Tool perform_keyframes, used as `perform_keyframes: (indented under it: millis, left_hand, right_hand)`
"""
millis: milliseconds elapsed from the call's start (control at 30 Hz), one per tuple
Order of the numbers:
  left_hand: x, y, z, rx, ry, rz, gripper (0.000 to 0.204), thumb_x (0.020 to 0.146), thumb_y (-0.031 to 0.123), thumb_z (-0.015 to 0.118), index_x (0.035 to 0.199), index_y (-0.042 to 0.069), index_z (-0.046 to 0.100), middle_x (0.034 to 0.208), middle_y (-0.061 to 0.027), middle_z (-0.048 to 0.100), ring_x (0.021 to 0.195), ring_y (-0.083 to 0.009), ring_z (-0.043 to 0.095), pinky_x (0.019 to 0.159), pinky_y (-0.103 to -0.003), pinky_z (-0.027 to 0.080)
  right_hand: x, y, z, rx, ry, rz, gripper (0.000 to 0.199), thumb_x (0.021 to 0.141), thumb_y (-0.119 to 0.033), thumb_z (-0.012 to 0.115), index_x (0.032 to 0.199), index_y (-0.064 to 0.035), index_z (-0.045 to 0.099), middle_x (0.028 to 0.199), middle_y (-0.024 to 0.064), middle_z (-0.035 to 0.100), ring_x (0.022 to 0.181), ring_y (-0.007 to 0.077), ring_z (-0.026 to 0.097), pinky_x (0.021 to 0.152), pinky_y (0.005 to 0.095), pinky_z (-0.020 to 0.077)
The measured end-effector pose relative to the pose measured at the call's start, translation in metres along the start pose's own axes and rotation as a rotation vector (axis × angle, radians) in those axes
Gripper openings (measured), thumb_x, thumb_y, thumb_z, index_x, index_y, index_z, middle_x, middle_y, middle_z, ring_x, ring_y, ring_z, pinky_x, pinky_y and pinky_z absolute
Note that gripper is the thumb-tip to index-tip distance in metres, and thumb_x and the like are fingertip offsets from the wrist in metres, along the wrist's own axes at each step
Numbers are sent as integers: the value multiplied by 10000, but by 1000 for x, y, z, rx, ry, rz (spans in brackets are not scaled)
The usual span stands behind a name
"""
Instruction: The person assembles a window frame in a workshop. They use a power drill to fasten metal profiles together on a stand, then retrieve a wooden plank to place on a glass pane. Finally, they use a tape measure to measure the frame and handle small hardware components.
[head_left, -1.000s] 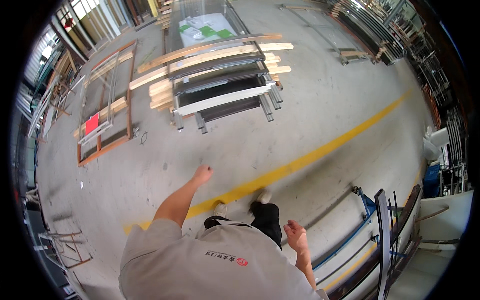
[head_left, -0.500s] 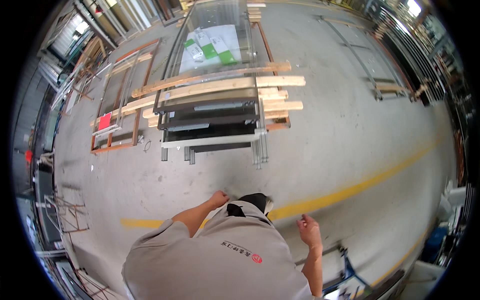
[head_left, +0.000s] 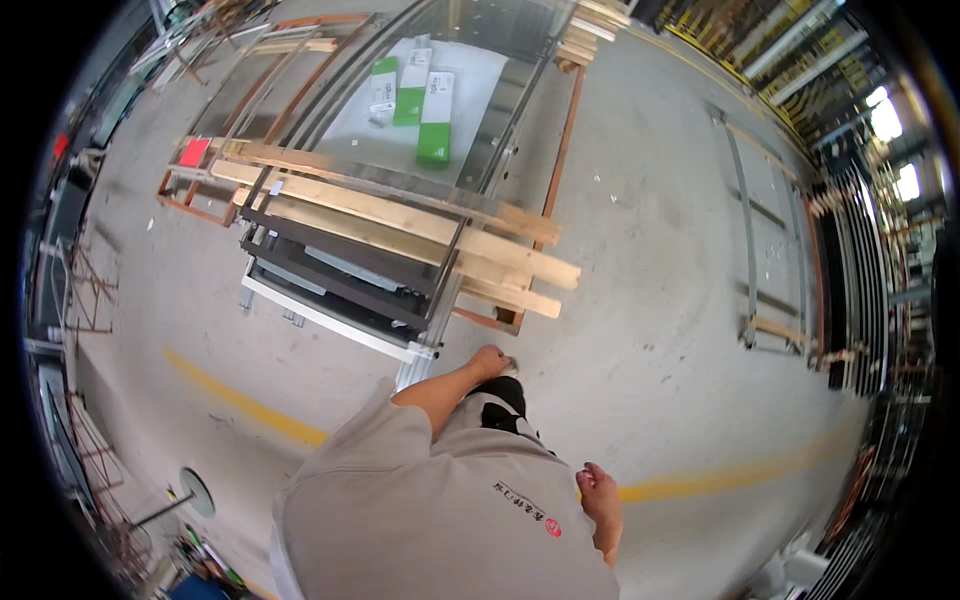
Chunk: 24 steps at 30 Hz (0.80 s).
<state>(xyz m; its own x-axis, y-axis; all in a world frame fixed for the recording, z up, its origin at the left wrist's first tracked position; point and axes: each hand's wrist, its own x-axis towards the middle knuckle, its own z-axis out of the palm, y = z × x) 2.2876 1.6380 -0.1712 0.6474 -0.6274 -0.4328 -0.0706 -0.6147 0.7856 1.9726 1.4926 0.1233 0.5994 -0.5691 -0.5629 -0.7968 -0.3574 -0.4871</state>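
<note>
My left hand [head_left: 489,360] swings forward in front of my body, its fingers curled in, with nothing visible in them. It is close to the near right corner of a stack of framed glass panels [head_left: 340,262] but apart from it. Low at my right side hangs my right hand [head_left: 600,492], fingers loosely curled and holding nothing I can see. Wooden battens [head_left: 400,215] lie across the glass stack. On its top pane are a white sheet [head_left: 470,75] and several green-and-white boxes [head_left: 435,120].
Batten ends and frame corners stick out toward me. Left of the stack stands a rust-coloured metal frame [head_left: 200,205] with a red card [head_left: 194,152]. Racks of dark profiles [head_left: 858,270] line the right side. A yellow line [head_left: 245,400] crosses the grey floor. A round disc on a rod [head_left: 197,492] stands lower left.
I have turned right and come nearer the glass stack, which now sits further left and slanted in view. My left hand has moved up beside its corner. Both hands keep their curl.
</note>
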Motion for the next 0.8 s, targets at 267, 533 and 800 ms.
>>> perform_keyframes:
  millis: [267,533,800]
  left_hand:
    - [55,99,-75,-206,255,-34,293,833,260,618,865,-11,724,773,-169,684,704,-281,657,673,-442,509]
    - [-17,72,-51,-534,884,-948,153,752,177,679,676,46,662,588,-51,608,536,-211,596,482,-381,459]
    - [-70,75,84,-831,831,-1033,171,791,160,621,752,33,729,629,-93,652,517,-208,606,528,-336,512]
  right_hand:
    - [194,-14,-129,-63,-118,-272,369,926,-205,586,1177,60,635,880,176,721,812,237,691,759,326,530]
    - [426,-99,-189,-446,-499,-732,379,893,-220,684,1157,48,639,909,228,702,844,343,692,737,401,540]
    - [529,-270,-152,-566,-547,-1085,398,869,-271,708,1114,24,602,985,248,671,911,410,656,792,451,530]
